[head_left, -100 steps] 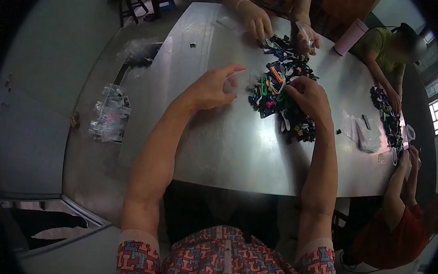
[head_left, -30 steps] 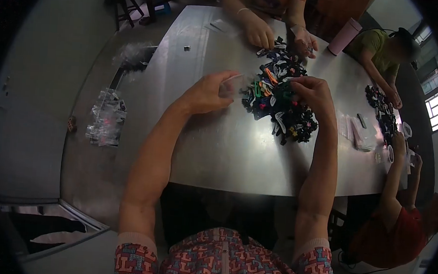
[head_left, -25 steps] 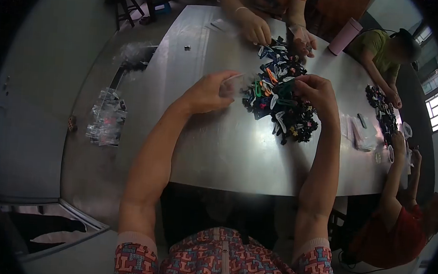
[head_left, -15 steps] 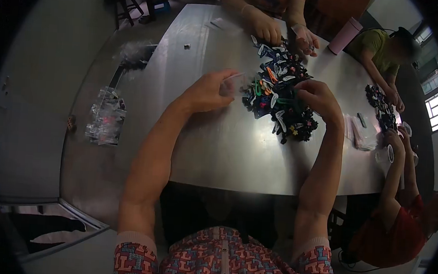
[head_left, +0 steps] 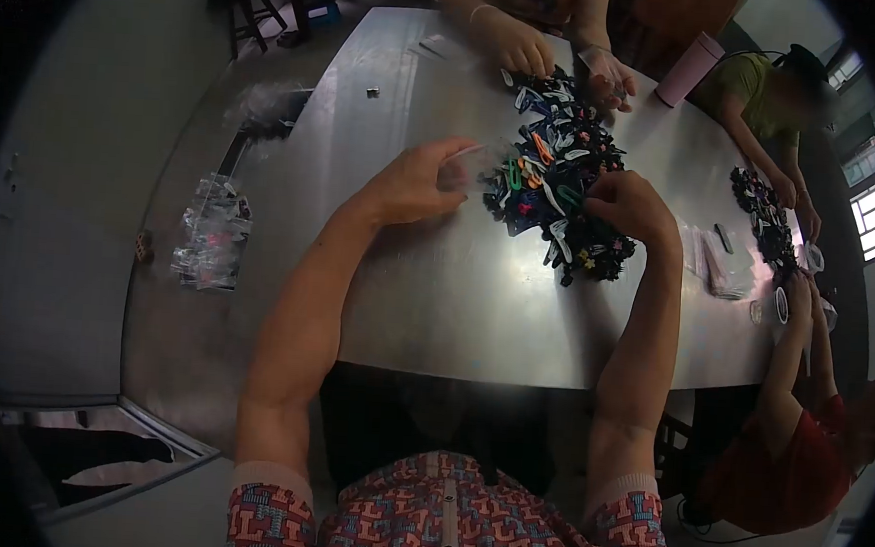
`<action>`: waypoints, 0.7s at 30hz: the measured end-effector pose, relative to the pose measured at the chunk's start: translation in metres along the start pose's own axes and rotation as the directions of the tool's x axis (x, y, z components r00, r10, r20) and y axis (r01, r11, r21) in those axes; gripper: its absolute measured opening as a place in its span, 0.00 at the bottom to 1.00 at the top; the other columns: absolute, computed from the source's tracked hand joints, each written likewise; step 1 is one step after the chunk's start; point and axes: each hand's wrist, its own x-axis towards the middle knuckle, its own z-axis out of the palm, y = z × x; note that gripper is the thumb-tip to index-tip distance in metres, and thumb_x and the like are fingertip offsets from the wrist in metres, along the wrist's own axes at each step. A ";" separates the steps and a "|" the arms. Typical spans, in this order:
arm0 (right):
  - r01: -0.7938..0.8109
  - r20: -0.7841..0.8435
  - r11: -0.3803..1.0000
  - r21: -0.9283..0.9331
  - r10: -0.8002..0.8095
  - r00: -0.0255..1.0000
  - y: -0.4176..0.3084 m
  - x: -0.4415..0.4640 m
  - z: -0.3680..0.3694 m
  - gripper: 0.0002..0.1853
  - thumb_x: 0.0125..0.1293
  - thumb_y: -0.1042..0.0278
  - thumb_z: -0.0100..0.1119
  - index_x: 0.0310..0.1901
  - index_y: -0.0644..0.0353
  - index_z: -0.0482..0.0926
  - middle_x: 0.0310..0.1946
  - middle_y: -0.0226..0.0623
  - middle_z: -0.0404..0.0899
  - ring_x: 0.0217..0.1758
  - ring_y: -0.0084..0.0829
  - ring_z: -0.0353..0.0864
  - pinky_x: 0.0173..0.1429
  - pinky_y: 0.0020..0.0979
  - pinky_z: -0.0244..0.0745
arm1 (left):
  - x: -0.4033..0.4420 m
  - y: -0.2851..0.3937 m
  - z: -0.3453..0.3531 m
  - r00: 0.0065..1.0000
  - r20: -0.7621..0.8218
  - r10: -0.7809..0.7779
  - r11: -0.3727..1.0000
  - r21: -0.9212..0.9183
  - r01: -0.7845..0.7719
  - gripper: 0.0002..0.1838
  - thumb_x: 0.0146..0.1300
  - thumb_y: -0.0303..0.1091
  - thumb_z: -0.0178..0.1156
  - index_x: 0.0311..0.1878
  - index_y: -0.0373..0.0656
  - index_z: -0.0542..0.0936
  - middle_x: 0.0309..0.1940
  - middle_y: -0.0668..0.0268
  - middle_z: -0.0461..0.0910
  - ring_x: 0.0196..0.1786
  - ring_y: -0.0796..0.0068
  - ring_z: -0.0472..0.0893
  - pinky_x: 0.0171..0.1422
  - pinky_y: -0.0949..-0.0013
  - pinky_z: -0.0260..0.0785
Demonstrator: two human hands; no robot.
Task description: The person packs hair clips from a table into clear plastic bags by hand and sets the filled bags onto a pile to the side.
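My left hand [head_left: 426, 185] is closed on the edge of a small clear plastic bag [head_left: 481, 164], held just left of the pile. A heap of hair clips [head_left: 556, 170] lies on the metal table, mostly black, with white, orange, green and yellow ones among them. Over the right side of this heap, my right hand [head_left: 634, 207] has its fingers pinched at a dark green hair clip [head_left: 569, 194]; the fingertips partly hide the contact.
Across the metal table [head_left: 436, 304], another person's hands [head_left: 526, 53] work at the heap's far end. A pink bottle [head_left: 690, 70] stands at the back right. Clear bags [head_left: 728, 266] lie to the right, near a second clip pile [head_left: 761, 218] with other people's hands around it.
My right hand has shifted slightly down and left, and the green clip at its fingertips has tilted. My left hand stays put with the bag. Other people's hands moved a little.
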 end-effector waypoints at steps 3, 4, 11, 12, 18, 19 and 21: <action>0.001 -0.009 1.000 -0.016 -0.001 1.000 0.006 0.001 0.001 0.12 0.57 0.63 0.68 0.39 0.62 0.86 0.36 0.41 0.87 0.38 0.37 0.86 0.47 0.36 0.80 | -0.001 0.003 0.001 0.999 -0.018 0.029 1.000 -0.001 -0.029 0.39 0.57 0.23 0.66 0.74 0.41 0.67 0.66 0.65 0.73 0.64 0.66 0.75 0.71 0.63 0.69; 0.029 -0.018 1.000 0.007 -0.029 0.999 0.007 0.001 0.002 0.13 0.57 0.63 0.68 0.39 0.63 0.85 0.36 0.41 0.87 0.38 0.38 0.86 0.47 0.37 0.80 | -0.002 0.004 0.002 1.000 -0.020 0.018 1.000 -0.011 -0.018 0.38 0.57 0.23 0.66 0.74 0.41 0.67 0.65 0.65 0.73 0.64 0.67 0.75 0.71 0.64 0.70; 0.023 0.019 1.000 0.010 -0.023 1.000 0.000 -0.001 -0.001 0.15 0.57 0.63 0.67 0.42 0.64 0.85 0.35 0.43 0.87 0.38 0.38 0.86 0.48 0.36 0.80 | 0.000 -0.004 0.008 0.978 -0.144 0.153 0.988 0.027 -0.151 0.34 0.53 0.27 0.66 0.68 0.40 0.74 0.44 0.62 0.81 0.45 0.69 0.81 0.55 0.66 0.75; -0.003 0.001 1.000 0.005 0.003 1.000 -0.004 -0.002 -0.001 0.15 0.57 0.63 0.66 0.42 0.64 0.85 0.36 0.43 0.87 0.38 0.39 0.86 0.48 0.36 0.80 | 0.000 -0.005 0.008 0.977 -0.145 0.155 0.988 0.027 -0.152 0.34 0.53 0.27 0.66 0.68 0.40 0.74 0.44 0.62 0.81 0.45 0.69 0.81 0.55 0.66 0.75; 0.016 -0.031 0.999 0.050 -0.015 0.999 -0.014 -0.004 -0.005 0.15 0.58 0.63 0.65 0.43 0.65 0.84 0.35 0.42 0.86 0.38 0.33 0.84 0.47 0.35 0.79 | 0.002 -0.009 0.010 0.978 -0.139 0.157 0.987 0.052 -0.152 0.34 0.53 0.26 0.66 0.67 0.40 0.74 0.43 0.60 0.82 0.45 0.66 0.82 0.56 0.65 0.75; 0.068 -0.042 0.992 0.109 -0.063 0.997 -0.017 -0.005 -0.007 0.15 0.59 0.63 0.64 0.43 0.66 0.84 0.33 0.41 0.85 0.36 0.30 0.82 0.45 0.33 0.78 | 0.002 -0.009 0.010 0.972 -0.144 0.185 0.982 0.068 -0.177 0.34 0.53 0.26 0.66 0.67 0.39 0.74 0.43 0.60 0.81 0.45 0.66 0.82 0.56 0.65 0.75; 0.100 -0.056 0.971 0.216 -0.090 0.994 -0.029 -0.011 -0.010 0.14 0.60 0.64 0.64 0.41 0.67 0.84 0.30 0.37 0.83 0.34 0.26 0.80 0.42 0.31 0.76 | 0.002 -0.009 0.010 0.965 -0.154 0.211 0.976 0.085 -0.200 0.34 0.53 0.26 0.66 0.67 0.39 0.74 0.42 0.60 0.81 0.45 0.66 0.82 0.57 0.65 0.74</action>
